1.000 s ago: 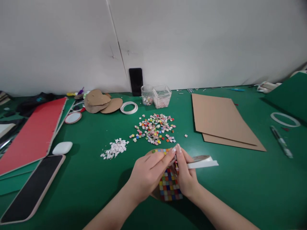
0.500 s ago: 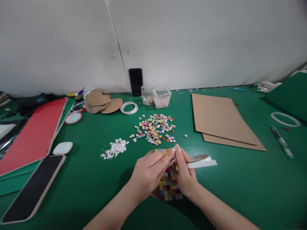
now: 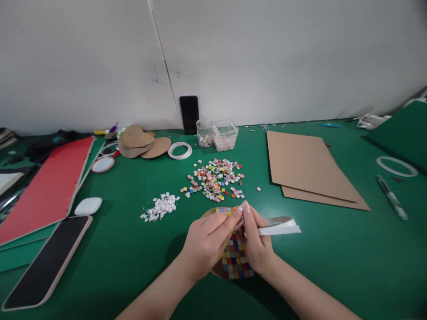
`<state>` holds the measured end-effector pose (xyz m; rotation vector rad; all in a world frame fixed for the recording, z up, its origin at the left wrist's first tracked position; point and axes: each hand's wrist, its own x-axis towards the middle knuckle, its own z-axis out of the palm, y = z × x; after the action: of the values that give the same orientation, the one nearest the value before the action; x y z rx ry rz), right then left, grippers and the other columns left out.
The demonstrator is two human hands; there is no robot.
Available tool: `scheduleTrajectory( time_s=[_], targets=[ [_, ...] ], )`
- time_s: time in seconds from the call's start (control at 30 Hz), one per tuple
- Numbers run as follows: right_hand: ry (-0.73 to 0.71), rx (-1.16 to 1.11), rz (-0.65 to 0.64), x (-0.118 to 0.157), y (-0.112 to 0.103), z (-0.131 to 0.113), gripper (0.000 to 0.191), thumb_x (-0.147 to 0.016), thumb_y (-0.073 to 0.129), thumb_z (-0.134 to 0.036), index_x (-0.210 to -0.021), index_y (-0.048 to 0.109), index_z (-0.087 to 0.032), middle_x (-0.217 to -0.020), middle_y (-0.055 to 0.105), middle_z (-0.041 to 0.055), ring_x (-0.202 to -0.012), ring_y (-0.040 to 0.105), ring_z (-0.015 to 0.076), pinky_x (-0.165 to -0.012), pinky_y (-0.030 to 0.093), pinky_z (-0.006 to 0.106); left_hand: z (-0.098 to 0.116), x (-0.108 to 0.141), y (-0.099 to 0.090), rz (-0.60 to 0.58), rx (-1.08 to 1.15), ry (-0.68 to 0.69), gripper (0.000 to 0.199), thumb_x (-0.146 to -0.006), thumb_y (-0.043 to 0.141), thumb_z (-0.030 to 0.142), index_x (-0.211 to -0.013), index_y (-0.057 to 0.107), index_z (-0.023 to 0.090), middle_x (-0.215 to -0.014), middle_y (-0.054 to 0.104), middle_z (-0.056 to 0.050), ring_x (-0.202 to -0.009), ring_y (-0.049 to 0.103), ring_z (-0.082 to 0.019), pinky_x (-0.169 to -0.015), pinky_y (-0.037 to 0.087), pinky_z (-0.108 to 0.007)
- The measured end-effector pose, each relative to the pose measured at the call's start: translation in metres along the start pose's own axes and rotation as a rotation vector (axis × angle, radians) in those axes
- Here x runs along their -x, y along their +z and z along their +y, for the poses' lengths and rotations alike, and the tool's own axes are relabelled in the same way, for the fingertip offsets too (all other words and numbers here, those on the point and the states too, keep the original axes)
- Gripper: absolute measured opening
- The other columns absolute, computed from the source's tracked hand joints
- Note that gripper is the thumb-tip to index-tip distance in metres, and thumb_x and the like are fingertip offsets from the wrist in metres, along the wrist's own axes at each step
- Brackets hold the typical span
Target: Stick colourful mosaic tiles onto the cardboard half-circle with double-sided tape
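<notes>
Fingertip-detail step, by the look of it. Right hand (image 3: 259, 249) grips tape roll (image 3: 280, 229); left hand (image 3: 206, 242) meets its fingertips, can't tell its hold. Mosaic tile sheet (image 3: 235, 263) directly below grip. Next move needs steady fingertips.

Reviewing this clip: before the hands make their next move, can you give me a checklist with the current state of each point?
1. Left hand and right hand both visible: ok.
2. White tape roll kept at the right hand: ok, it sticks out beside it.
3. Item between the fingertips identifiable: cannot tell, the fingers hide it.
4. Tile rows of the mosaic fully open to view: not ok, hands cover part.
5. Loose coloured tiles gathered in a container: not ok, scattered beyond the hands.
6. White scraps separate from those tiles: ok.
</notes>
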<state>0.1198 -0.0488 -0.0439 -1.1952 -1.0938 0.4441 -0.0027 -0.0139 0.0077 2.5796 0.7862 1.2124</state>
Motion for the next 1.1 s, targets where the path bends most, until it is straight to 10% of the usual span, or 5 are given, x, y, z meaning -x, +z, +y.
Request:
scheduleTrajectory(
  time_s=[0.17,0.33,0.57,0.8,1.1],
  targets=[
    [-0.026,0.032,-0.026,0.001,-0.001,0.001,0.026,-0.086,0.053,-0.038,-0.109,0.060,-0.029,-0.106,0.065,0.0054,-0.093,0.061,0.0214,-0.082,0.050,0.037,0.000,0.003,0.003,0.032,-0.048,-0.001,0.038,-0.085,0.046,0.007,-0.123,0.050,0.013,-0.082,0.066,-0.008,-0.076,0.062,-0.016,-0.065,0.053,-0.025],
    [0.256,-0.008,-0.043,-0.005,0.005,-0.014,0.031,-0.086,0.047,-0.047,-0.099,0.062,-0.023,-0.097,0.066,0.0075,-0.088,0.060,0.0225,-0.076,0.048,0.037,0.003,0.003,0.006,0.071,0.023,-0.089,0.034,-0.086,0.044,0.008,-0.118,0.055,0.015,-0.087,0.065,-0.007,-0.081,0.062,-0.014,-0.069,0.052,-0.022],
    [0.239,-0.173,-0.373,-0.027,0.001,-0.035,0.040,-0.094,0.031,-0.041,-0.062,0.042,-0.021,-0.053,0.040,-0.0038,-0.049,0.036,0.0117,-0.049,0.032,0.026,0.011,-0.005,-0.010,0.209,0.400,-0.621,0.017,-0.090,0.039,0.019,-0.084,0.054,0.018,-0.069,0.052,0.001,-0.060,0.049,-0.009,-0.057,0.042,-0.020],
    [0.138,-0.184,-0.492,-0.037,-0.004,-0.032,0.036,-0.097,0.026,-0.034,-0.065,0.038,-0.021,-0.057,0.035,-0.0040,-0.052,0.032,0.0117,-0.051,0.029,0.026,0.012,-0.023,-0.032,-0.337,1.427,-1.077,0.028,-0.089,0.032,0.020,-0.065,0.045,0.016,-0.043,0.031,0.008,-0.037,0.021,-0.004,-0.040,0.020,-0.019],
    [-0.151,0.036,-0.638,-0.043,-0.009,-0.033,0.031,-0.096,0.024,-0.030,-0.073,0.043,-0.020,-0.062,0.042,-0.0015,-0.053,0.040,0.0125,-0.050,0.033,0.026,0.011,-0.021,-0.032,-0.471,1.568,-1.142,0.025,-0.089,0.033,0.022,-0.074,0.052,0.014,-0.041,0.030,0.009,-0.035,0.016,-0.004,-0.038,0.015,-0.020]
  ],
)
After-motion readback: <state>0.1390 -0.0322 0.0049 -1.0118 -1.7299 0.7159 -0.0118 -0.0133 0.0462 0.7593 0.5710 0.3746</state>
